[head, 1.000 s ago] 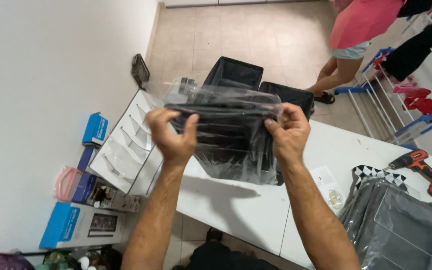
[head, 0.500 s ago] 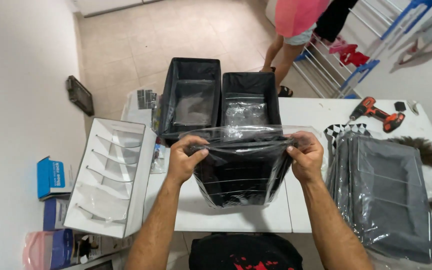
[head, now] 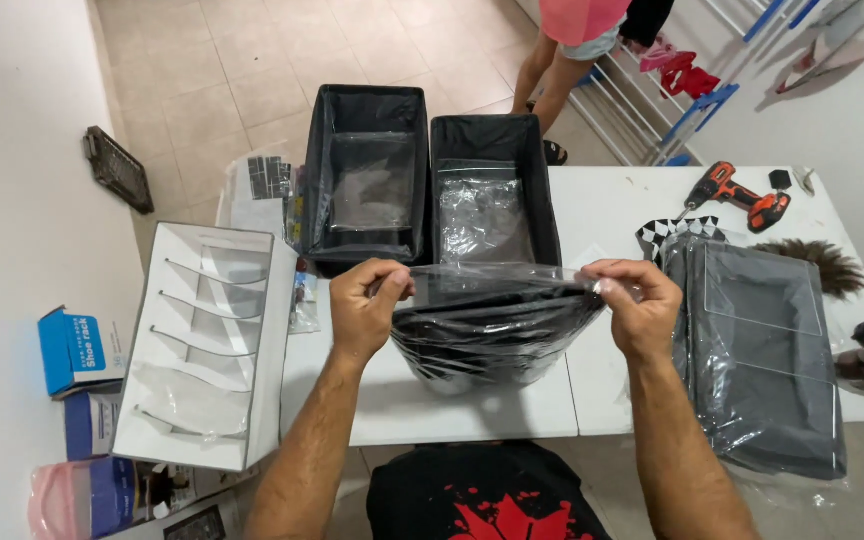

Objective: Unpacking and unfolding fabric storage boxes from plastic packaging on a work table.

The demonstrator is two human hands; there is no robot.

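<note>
I cannot see what lies inside the clear plastic bag [head: 492, 330]; its folded dark contents are blurred by glare. Another person [head: 577, 40] is cut off by the top edge, showing legs only. The grey folded stack [head: 767, 370] hides the table beneath it.

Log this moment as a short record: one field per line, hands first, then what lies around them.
left hand: grips the left end of the clear plastic bag
right hand: grips the bag's right end
bag contents: dark folded item
surface: white table
behind the bag: two open black fabric boxes
right side: stack of grey panels, orange drill
left side: white rack
</note>
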